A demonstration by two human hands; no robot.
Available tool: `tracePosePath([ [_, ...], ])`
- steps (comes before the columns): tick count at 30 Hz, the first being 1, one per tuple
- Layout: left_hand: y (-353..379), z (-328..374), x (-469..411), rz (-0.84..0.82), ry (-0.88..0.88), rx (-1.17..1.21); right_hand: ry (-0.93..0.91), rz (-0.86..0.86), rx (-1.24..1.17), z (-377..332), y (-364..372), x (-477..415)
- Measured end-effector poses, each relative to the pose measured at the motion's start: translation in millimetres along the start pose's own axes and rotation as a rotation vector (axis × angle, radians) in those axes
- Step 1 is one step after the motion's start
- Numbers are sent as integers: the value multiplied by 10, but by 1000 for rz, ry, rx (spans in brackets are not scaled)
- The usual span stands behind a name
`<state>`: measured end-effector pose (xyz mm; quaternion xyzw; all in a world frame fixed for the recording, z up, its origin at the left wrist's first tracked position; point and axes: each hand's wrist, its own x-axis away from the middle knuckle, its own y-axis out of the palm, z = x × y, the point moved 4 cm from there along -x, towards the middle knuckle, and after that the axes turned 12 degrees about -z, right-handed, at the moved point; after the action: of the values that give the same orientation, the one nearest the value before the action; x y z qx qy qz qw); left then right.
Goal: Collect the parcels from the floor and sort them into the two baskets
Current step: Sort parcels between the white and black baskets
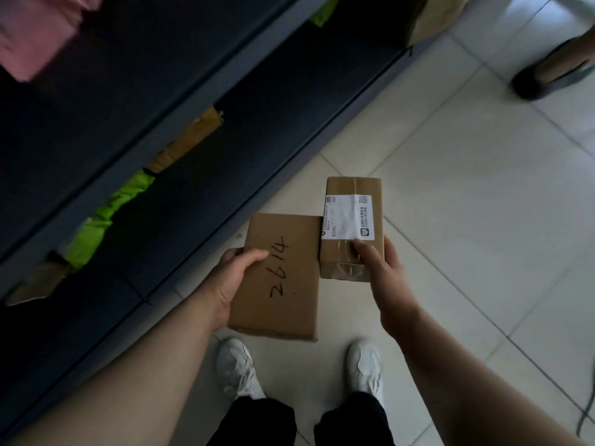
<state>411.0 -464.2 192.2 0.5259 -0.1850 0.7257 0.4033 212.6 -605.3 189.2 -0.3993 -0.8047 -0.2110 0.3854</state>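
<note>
Gripped along its left edge in the left hand [240, 278], thumb lying over the top face: a flat cardboard box [280, 284] marked "2614" in black pen. Clasped at its near end by the right hand [380, 272], thumb on the taped top and fingers round the right side: a narrower labelled box [352, 252] bearing a white shipping label [349, 217]. Both carried in the air in front of the body, the labelled box's left edge overlapping the far right corner of the marked one; impossible to tell whether actually touching.

Directly below, white trainers [236, 368] under dark trouser legs, planted on pale floor tiles [467, 204]. Along the left, dark shelving [161, 123] running diagonally, with green packets [106, 217] and a brown parcel [190, 140] tucked on a lower shelf. At the top left corner, something pink and blurred. At the top right corner, another person's dark shoe [553, 69] on the tiles. No basket anywhere in view.

Judged from here, collecting apparently done for these two and sorting not yet. Likeliest slip: the labelled box, held by one end only, over glossy tape, with its far end unsupported and free to dip. Also a risk of one box knocking the other loose, given the overlap. Possible mis-sort too, with no printed label showing on the "2614" box. Some chance of clipping the shelving's edge or the nearby foot while walking with both hands full.
</note>
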Motion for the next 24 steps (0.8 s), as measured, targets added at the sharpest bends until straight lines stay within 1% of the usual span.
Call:
tracePosePath([
  [2, 51, 166, 417, 2, 31, 8, -46, -5, -14, -307, 62, 355],
  [5, 111, 349, 1077, 25, 79, 79, -146, -63, -11, -774, 159, 878],
  [9, 262, 495, 2063, -29, 145, 142, -231, -138, 31, -1325, 212, 1645],
  [14, 533, 578, 3406, -24, 293, 209, -333, -227, 84, -1912, 206, 2724],
  [19, 628, 527, 4649, 47, 487, 297, -442, -321, 120, -2316, 352, 3693],
  [24, 474, 263, 5805, 116, 653, 400, -519, -431, 186, -2577, 784, 4596],
])
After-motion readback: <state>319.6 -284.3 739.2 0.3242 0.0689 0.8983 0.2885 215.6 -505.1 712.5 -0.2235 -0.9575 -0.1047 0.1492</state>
